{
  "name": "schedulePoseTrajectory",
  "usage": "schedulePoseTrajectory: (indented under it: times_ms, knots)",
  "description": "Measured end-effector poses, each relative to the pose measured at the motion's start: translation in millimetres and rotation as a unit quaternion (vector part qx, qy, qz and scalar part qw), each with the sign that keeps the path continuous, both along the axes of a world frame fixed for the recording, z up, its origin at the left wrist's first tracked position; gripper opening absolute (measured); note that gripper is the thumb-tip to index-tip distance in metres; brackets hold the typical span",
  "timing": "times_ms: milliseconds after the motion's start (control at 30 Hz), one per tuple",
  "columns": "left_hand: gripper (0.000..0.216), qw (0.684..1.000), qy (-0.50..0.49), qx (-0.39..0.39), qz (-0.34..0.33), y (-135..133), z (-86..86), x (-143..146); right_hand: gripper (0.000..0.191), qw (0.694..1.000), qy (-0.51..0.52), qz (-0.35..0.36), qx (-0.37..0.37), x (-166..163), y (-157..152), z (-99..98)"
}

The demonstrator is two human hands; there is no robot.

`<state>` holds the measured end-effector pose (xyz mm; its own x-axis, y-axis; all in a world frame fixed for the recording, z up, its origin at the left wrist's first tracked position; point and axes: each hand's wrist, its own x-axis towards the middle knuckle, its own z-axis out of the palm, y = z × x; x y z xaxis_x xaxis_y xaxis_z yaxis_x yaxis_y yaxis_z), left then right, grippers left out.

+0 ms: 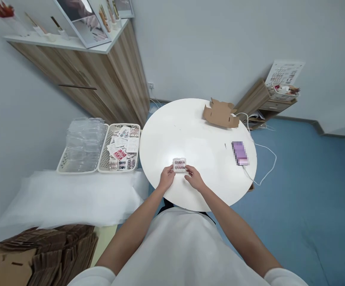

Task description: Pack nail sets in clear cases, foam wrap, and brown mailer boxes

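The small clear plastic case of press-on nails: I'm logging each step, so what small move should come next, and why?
Probably press the small clear plastic case of press-on nails shut: both the left hand and right hand pinch its ends on the round white table.

A small packing room for press-on nails: a basket [120,149] of nail sets, a basket of clear cases [81,145], flat cartons [35,250], a round table [190,135], nail display stands [106,16] on a cabinet [101,79].

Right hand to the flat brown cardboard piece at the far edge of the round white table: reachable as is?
Probably yes, with a stretch. The right hand holds the small clear plastic case, and bare table lies between it and the flat brown cardboard piece.
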<state>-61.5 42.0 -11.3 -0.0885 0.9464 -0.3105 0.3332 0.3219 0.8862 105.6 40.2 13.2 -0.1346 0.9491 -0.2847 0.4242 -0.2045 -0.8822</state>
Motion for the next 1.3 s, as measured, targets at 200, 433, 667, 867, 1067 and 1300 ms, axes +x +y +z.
schedulePoseTrajectory:
  times_ms: [200, 433, 667, 867, 1067, 1300]
  knots:
    - [0.045, 0.997, -0.025, 0.001, -0.075, -15, 9.7, 70, 0.046, 0.998, -0.052, -0.015, 0.031, 76, -29, 1.0]
    - [0.037, 0.995, 0.019, -0.009, -0.098, -30, 16.4, 107, 0.039, 0.999, -0.024, -0.026, 0.014, 120, -44, -2.5]
    - [0.031, 0.994, 0.054, -0.009, -0.096, -44, 16.1, 117, 0.036, 1.000, -0.022, -0.004, 0.007, 131, -47, -8.5]
    - [0.027, 0.991, 0.077, 0.002, -0.107, -55, 19.0, 119, 0.031, 0.998, -0.058, 0.007, 0.017, 132, -52, -7.2]
    - [0.025, 0.996, 0.054, -0.009, -0.077, -66, 10.9, 120, 0.027, 0.997, -0.080, 0.005, 0.019, 134, -63, -10.3]
    - [0.027, 0.985, 0.119, -0.001, -0.122, -69, 6.6, 117, 0.027, 0.990, -0.136, 0.031, 0.035, 129, -69, -18.4]
